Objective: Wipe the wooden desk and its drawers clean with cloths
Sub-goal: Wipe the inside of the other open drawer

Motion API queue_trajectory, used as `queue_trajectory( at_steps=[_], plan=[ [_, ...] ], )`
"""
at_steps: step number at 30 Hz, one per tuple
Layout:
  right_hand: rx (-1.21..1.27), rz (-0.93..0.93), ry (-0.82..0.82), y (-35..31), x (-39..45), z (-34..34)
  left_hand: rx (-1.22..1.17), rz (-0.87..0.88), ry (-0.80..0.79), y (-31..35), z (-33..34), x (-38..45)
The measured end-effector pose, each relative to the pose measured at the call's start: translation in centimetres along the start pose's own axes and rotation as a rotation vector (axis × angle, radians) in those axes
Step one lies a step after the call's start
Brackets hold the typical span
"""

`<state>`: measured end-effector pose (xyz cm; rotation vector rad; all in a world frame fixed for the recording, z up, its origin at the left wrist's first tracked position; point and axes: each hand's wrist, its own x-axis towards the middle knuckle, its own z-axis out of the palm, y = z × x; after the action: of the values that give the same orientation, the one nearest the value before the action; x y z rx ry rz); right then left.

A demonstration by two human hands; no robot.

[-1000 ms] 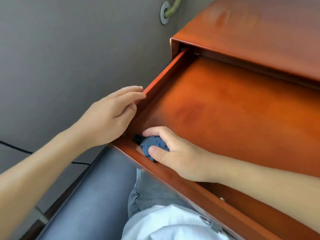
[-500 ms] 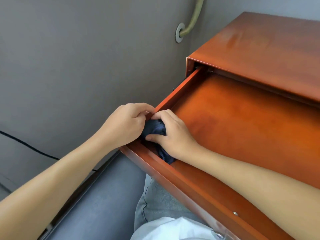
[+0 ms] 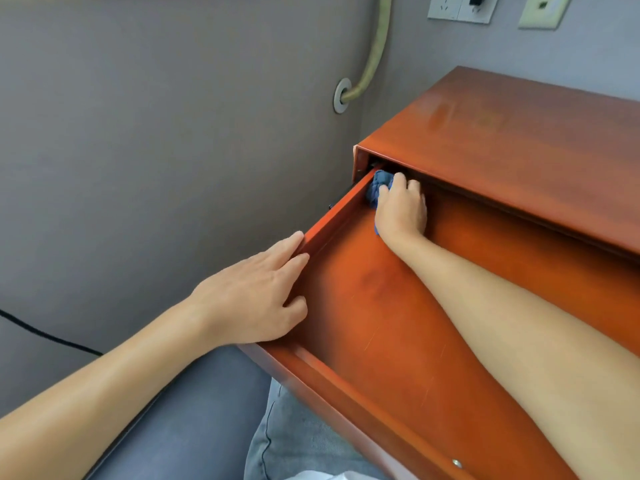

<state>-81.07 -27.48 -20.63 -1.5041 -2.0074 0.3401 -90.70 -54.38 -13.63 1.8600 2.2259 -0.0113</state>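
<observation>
The reddish wooden desk (image 3: 519, 133) has its top drawer (image 3: 381, 323) pulled far out toward me. My right hand (image 3: 401, 209) reaches deep into the drawer's far left corner and grips a crumpled blue cloth (image 3: 379, 187) against the side wall, just under the desk top. My left hand (image 3: 256, 296) rests on the outside of the drawer's left wall near the front corner, fingers straight and flat against the wood. Most of the cloth is hidden under my right hand.
A grey wall runs along the left, with a beige hose (image 3: 374, 53) entering a wall fitting (image 3: 343, 95). Wall sockets (image 3: 460, 6) sit above the desk. A black cable (image 3: 45, 334) crosses the lower left. A grey-blue seat (image 3: 194, 410) and my jeans (image 3: 294, 434) lie below the drawer.
My right hand has slid the blue cloth from the drawer's near left corner along the side wall to the far corner. My left hand has let go of the cloth and opened flat against the drawer's side.
</observation>
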Motion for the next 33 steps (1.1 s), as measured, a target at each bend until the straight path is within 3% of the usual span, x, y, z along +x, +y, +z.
queue_trajectory(
  at_steps=[3,9,12,14,17,23,28,33],
  plan=[
    [0.106,0.011,-0.017,-1.0,-1.4,0.6,-0.019,0.016,0.062,-0.2,0.2,-0.4],
    [0.240,-0.554,-0.281,-0.6,-12.7,-3.0,-0.104,0.014,0.110,-0.1,0.0,-0.5],
    [0.187,-0.772,-0.244,-0.2,-13.2,-2.8,-0.100,0.022,0.089,-0.1,0.1,-0.5],
    [0.045,-0.722,-0.170,0.5,-10.3,-2.0,-0.049,0.048,0.024,-0.3,0.2,-0.2],
    [-0.146,-0.418,-0.095,1.5,-3.9,-0.8,0.014,0.073,-0.035,-0.6,0.8,0.2],
    [-0.229,0.010,0.046,0.3,3.9,3.1,0.020,0.129,0.034,-1.0,1.2,0.2],
    [-0.125,-0.027,0.019,0.3,2.6,2.3,-0.126,0.145,0.372,-0.8,1.3,-0.4],
    [0.069,-0.348,-0.154,-0.4,-6.1,-1.0,-0.335,0.130,0.631,-1.0,1.1,-0.4]
  ],
)
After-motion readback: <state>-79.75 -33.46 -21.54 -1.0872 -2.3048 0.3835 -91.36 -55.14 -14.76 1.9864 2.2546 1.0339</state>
